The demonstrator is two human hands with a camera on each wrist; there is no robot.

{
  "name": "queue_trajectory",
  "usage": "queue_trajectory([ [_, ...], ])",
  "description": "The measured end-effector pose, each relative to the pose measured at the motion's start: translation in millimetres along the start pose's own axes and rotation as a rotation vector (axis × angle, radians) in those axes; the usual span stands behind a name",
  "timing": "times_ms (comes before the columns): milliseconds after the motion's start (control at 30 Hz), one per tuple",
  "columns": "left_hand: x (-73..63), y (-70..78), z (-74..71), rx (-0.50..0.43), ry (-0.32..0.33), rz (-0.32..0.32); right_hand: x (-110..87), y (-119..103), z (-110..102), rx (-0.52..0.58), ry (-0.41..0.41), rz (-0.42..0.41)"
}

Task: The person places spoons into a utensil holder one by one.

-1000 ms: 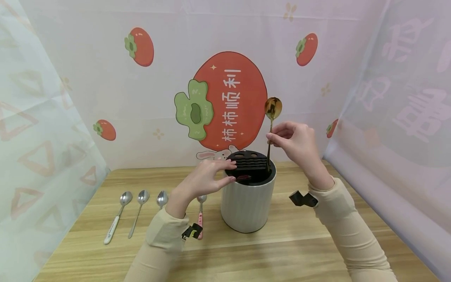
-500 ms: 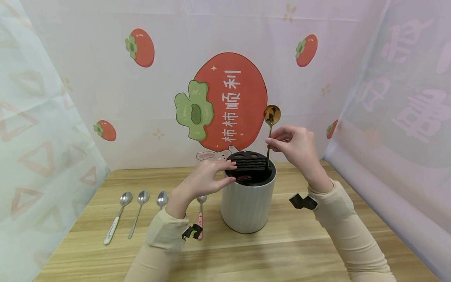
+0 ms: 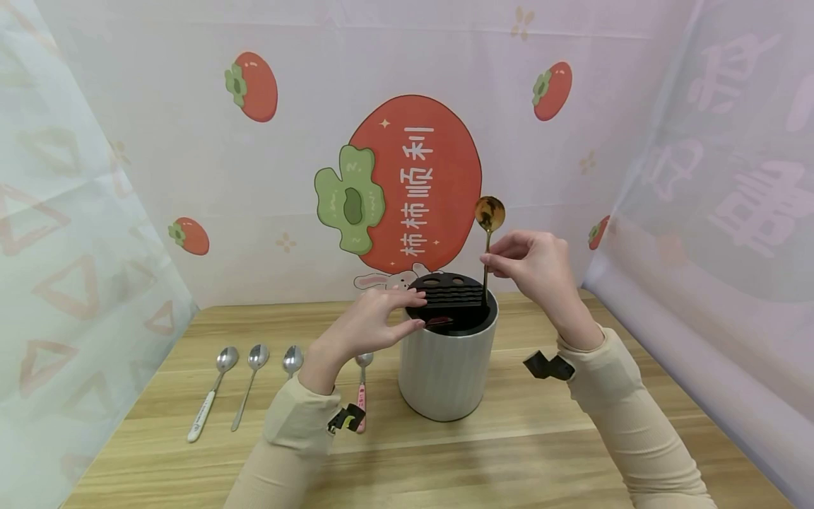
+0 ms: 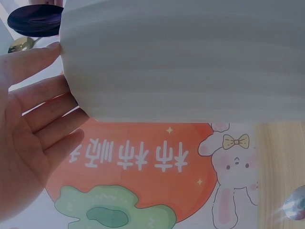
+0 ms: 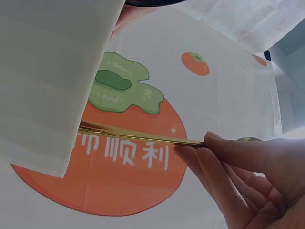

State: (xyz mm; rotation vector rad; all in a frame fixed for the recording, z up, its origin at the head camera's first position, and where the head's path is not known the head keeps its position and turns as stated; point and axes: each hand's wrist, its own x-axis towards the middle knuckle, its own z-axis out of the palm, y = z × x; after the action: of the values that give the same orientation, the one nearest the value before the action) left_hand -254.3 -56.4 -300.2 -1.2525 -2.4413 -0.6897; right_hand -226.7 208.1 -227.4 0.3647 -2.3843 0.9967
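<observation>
A gold spoon (image 3: 490,213) stands nearly upright, bowl on top, its handle's lower end inside the opening of a utensil holder (image 3: 445,375) with a ribbed white body and black slotted top. My right hand (image 3: 540,258) pinches the handle between thumb and fingertips; the right wrist view shows the gold handle (image 5: 138,135) reaching past the white wall. My left hand (image 3: 365,322) rests against the holder's left rim with fairly straight fingers. A dark, glossy oval thing (image 4: 35,20), like a spoon's bowl, sticks up from the holder near my left hand; its lower part is hidden.
Left of the holder on the wooden table (image 3: 509,459) lie a white-handled spoon (image 3: 212,396), a slim silver spoon (image 3: 251,385), another silver spoon (image 3: 293,358) partly behind my left arm, and a pink-handled spoon (image 3: 362,396). Printed cloth encloses the back and sides.
The gold spoon has sunk lower, its handle going deeper into the holder, and my right hand has come down slightly with it. My left hand stays at the rim.
</observation>
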Motion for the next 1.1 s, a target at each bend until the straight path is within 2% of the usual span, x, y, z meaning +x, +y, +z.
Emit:
queue_trajectory([
  [600, -0.4, 0.9, 0.4, 0.014, -0.003, -0.005, -4.8, 1.8, -2.0, -0.059, -0.035, 0.004],
  [1100, 0.4, 1.9, -0.4, 0.019, -0.012, -0.01, -3.3, 5.5, -2.4, -0.088, -0.107, 0.055],
])
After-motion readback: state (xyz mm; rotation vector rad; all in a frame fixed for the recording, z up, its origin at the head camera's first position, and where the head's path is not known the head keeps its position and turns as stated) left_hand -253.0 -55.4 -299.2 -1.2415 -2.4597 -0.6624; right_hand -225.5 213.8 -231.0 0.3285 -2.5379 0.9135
